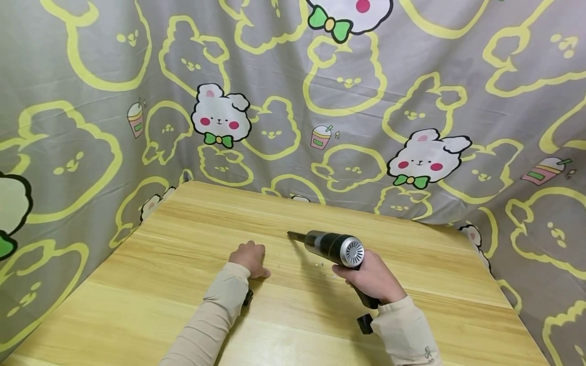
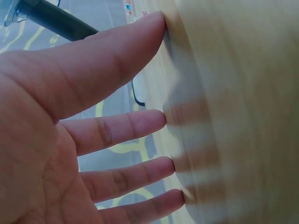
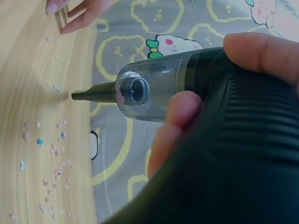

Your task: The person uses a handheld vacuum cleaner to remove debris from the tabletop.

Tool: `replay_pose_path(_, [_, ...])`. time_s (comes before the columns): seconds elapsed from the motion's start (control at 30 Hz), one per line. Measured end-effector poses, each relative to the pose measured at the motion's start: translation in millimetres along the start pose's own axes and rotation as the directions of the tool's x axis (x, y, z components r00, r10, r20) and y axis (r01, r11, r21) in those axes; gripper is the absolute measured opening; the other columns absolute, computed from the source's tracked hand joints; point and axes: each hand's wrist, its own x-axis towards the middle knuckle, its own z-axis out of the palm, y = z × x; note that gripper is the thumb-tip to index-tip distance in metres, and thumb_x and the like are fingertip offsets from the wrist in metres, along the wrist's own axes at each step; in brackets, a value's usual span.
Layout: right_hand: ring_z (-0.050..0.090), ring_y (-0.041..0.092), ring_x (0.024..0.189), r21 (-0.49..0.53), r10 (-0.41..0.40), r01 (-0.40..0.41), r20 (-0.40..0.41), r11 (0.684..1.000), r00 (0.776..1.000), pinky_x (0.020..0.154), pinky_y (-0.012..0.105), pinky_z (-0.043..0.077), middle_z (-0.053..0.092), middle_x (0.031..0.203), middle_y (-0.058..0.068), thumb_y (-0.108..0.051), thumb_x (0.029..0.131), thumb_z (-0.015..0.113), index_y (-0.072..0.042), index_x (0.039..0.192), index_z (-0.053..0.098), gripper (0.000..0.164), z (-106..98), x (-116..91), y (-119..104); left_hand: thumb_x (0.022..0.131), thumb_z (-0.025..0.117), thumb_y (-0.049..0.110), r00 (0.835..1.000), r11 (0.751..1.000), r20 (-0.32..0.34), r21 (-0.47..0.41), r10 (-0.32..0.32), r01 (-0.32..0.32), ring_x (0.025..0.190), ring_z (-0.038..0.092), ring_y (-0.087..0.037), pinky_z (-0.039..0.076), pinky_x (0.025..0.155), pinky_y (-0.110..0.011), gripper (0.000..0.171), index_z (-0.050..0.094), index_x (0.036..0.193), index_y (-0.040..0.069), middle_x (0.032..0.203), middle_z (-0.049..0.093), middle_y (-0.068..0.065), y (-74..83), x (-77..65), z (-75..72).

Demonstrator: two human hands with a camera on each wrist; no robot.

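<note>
My right hand (image 1: pixel 376 277) grips the handle of a black handheld vacuum cleaner (image 1: pixel 327 246) with a silver vented rear cap. In the right wrist view its narrow nozzle (image 3: pixel 96 93) points down at the tabletop, near small scraps of pink, blue and white paper-like bits (image 3: pixel 56 171). A few pink bits show inside the clear dust chamber (image 3: pixel 156 81). To the left of the nozzle, my left hand (image 1: pixel 249 258) rests its fingertips on the wood, holding nothing. The left wrist view shows those fingers spread and fairly straight.
The wooden table (image 1: pixel 137 284) has a light grain finish. A grey curtain (image 1: pixel 284 76) with yellow outlines and white cartoon animals hangs along its back and sides. A small black device (image 1: pixel 364 324) sits at my right wrist.
</note>
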Motion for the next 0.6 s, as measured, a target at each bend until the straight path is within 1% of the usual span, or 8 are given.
replay_pose_path(0.1, [0.059, 0.018, 0.055, -0.005, -0.006, 0.006, 0.003, 1.000, 1.000, 0.055, 0.034, 0.051, 0.065, 0.069, 0.009, -0.023, 0.076, 0.078, -0.002, 0.106, 0.066, 0.039, -1.1, -0.6, -0.3, 0.072, 0.081, 0.035, 1.000, 1.000, -0.002, -0.005, 0.001, -0.001, 0.100, 0.053, -0.036, 0.051, 0.078, -0.054, 0.046, 0.063, 0.105, 0.009, 0.107, 0.057, -0.014, -0.9, -0.1, 0.2])
replay_pose_path(0.3, [0.060, 0.020, 0.056, -0.006, -0.008, 0.008, 0.007, 1.000, 1.000, 0.055, 0.035, 0.052, 0.066, 0.071, 0.008, -0.023, 0.076, 0.077, -0.002, 0.110, 0.065, 0.042, -3.6, -1.2, -0.9, 0.073, 0.081, 0.035, 1.000, 1.000, -0.003, -0.009, 0.005, -0.005, 0.099, 0.054, -0.036, 0.052, 0.077, -0.054, 0.043, 0.063, 0.103, 0.009, 0.106, 0.058, -0.013, -2.5, 0.7, 0.1])
replay_pose_path(0.6, [0.061, 0.020, 0.056, -0.013, -0.010, 0.010, 0.021, 1.000, 1.000, 0.055, 0.035, 0.052, 0.066, 0.071, 0.007, -0.024, 0.076, 0.077, -0.001, 0.111, 0.064, 0.044, -7.0, -3.1, -2.6, 0.073, 0.081, 0.035, 1.000, 1.000, 0.003, -0.024, 0.006, -0.006, 0.102, 0.054, -0.036, 0.052, 0.080, -0.052, 0.048, 0.062, 0.108, 0.008, 0.109, 0.058, -0.014, -5.5, 2.4, -0.9])
